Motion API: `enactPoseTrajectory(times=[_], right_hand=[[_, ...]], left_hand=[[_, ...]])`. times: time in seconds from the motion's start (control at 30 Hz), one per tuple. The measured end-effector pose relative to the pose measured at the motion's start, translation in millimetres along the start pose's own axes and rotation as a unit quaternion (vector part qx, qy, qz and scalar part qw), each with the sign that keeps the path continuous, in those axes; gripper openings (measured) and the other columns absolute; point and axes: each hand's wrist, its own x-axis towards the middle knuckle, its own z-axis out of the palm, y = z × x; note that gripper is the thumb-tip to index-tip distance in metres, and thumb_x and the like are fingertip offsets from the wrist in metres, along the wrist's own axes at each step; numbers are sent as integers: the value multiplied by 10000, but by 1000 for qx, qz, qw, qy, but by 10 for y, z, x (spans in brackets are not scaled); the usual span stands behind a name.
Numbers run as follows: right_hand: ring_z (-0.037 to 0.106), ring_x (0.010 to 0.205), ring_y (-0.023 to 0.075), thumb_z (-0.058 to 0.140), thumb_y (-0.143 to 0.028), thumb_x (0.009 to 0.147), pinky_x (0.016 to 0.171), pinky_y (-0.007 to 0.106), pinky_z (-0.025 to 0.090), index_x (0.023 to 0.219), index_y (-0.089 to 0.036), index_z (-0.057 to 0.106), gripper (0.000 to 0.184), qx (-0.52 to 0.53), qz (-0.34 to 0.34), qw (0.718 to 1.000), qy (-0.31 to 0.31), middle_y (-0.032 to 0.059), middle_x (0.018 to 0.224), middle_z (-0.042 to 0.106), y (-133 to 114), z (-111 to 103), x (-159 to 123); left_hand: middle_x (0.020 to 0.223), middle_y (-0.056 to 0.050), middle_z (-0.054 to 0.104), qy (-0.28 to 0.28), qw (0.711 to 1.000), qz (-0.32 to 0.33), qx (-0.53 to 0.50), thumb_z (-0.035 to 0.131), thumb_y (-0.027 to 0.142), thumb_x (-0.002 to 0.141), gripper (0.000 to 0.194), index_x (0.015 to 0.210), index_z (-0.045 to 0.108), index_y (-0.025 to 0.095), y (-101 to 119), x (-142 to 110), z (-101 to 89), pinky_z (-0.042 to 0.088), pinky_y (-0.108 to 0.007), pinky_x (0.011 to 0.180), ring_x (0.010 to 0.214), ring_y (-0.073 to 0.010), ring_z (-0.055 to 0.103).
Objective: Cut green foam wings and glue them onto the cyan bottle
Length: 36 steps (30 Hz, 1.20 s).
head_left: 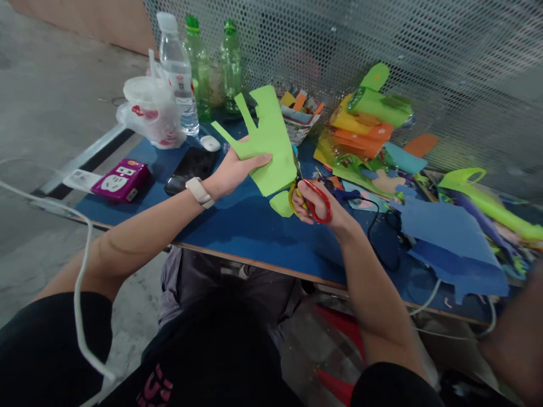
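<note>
My left hand (237, 169) grips a light green paper sheet (271, 135) by its left side, thumb on top. Narrow strips and a notch show along the sheet's upper left edge. In my right hand (311, 203) is a pair of scissors (319, 199) with one red and one yellow handle loop. Their blades point up and lie at the sheet's right edge; whether they are cutting into it I cannot tell. Below the sheet, by the yellow loop, a rounded green paper piece (281, 203) rests on the blue table (237, 226).
A bagged cup (148, 107), a water bottle (178, 79) and two green bottles (231, 68) stand at the back left. Nearer are a phone (190, 169) and purple power socket (123, 180). Blue paper (449, 232) and colourful craft pieces (369, 130) cover the right. Another person's blurred arm (515, 345) shows.
</note>
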Motion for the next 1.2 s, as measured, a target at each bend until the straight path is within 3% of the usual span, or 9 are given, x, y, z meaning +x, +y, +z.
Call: enactPoseTrajectory(times=[0.17, 0.33, 0.5, 0.7, 0.83, 0.97, 1.2], right_hand=[[397, 425, 80, 796, -963, 958, 382, 246, 351, 753, -241, 536, 793, -7, 1, 1000, 6, -54, 613, 467, -9, 31, 4], [406, 428, 82, 776, -967, 969, 378, 237, 329, 761, -244, 530, 792, -18, 2, 1000, -14, -60, 605, 458, -77, 21, -20], [395, 439, 85, 776, -965, 971, 374, 242, 328, 766, -247, 528, 786, -10, 5, 1000, -15, -54, 611, 463, -41, -15, -9], [389, 439, 83, 795, -977, 944, 368, 242, 335, 757, -245, 529, 801, -12, 6, 1000, -3, -55, 608, 454, -70, 44, -13], [371, 431, 73, 810, -964, 944, 365, 235, 327, 755, -245, 522, 797, -11, 9, 1000, -10, -65, 609, 442, -95, 62, -24], [383, 422, 71, 792, -965, 959, 369, 236, 332, 755, -243, 526, 797, -17, 7, 1000, -7, -63, 611, 447, -43, 21, -13], [389, 438, 77, 779, -971, 964, 362, 236, 339, 747, -241, 535, 800, -14, 7, 1000, 14, -56, 610, 456, -5, 23, 23]], left_hand=[[1384, -127, 885, 7, 1000, -4, 2, 1020, 529, 832, 743, 1466, 748, 253, -22, 9, -5, 630, -663, 1310, 1381, -400, 836], [1423, -161, 866, -12, 1000, -7, 5, 1023, 532, 824, 768, 1477, 752, 231, -59, 50, -63, 602, -683, 1329, 1454, -436, 795], [1412, -181, 868, -32, 999, -12, 4, 1055, 590, 799, 726, 1351, 785, 202, -64, 66, -93, 636, -687, 1294, 1418, -457, 812], [1354, -152, 895, -24, 1000, -13, 6, 1082, 640, 759, 735, 1302, 797, 234, -64, 71, -95, 699, -678, 1218, 1365, -455, 844], [1309, -124, 909, -16, 1000, 6, 12, 1062, 651, 809, 685, 1312, 820, 255, -26, 69, -94, 645, -700, 1288, 1474, -480, 782], [1327, -151, 903, 20, 999, 24, 40, 1050, 658, 836, 597, 1197, 838, 232, -1, 69, -91, 624, -731, 1304, 1486, -506, 765], [1294, -181, 902, 11, 998, 18, 57, 1065, 731, 788, 706, 1190, 840, 195, 1, 57, -57, 687, -708, 1235, 1368, -477, 835]])
